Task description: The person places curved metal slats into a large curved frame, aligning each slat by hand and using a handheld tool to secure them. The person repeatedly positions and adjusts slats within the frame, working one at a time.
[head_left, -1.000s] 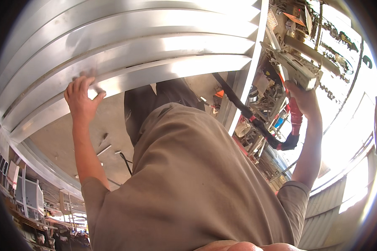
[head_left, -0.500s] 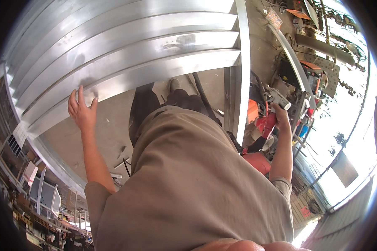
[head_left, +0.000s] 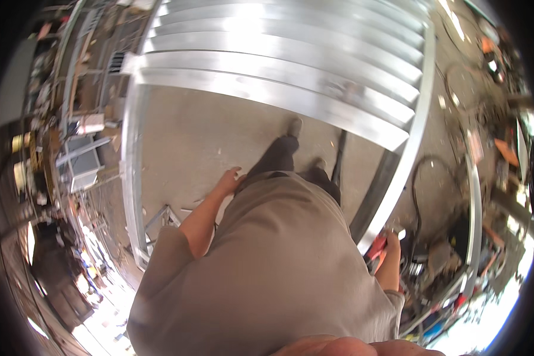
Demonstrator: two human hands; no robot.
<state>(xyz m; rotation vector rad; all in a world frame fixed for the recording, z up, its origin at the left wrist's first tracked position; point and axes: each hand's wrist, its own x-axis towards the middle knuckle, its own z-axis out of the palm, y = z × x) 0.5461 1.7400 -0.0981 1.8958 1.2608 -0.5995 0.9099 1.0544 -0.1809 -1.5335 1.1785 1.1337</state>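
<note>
A large silvery metal frame with parallel slats stretches out ahead of me, and I stand in its slat-free near part. My left hand hangs beside my thigh, close to my dark trousers, holding nothing, its slightly bent fingers apart. Down at my right side, just outside the frame's right rail, my right hand is closed around a red power tool with a pale metallic head. Blur and the rail hide part of the tool, so its exact kind is unclear.
The frame's left rail runs along my left. A dark bar stands inside the frame near my feet. Cables and a long metal strip lie to the right. A cluttered grey bench is at the left.
My left hand has left the nearest slat and dropped to my thigh. My view has turned and the frame sits farther ahead. The red tool remains in my right hand, now lower.
</note>
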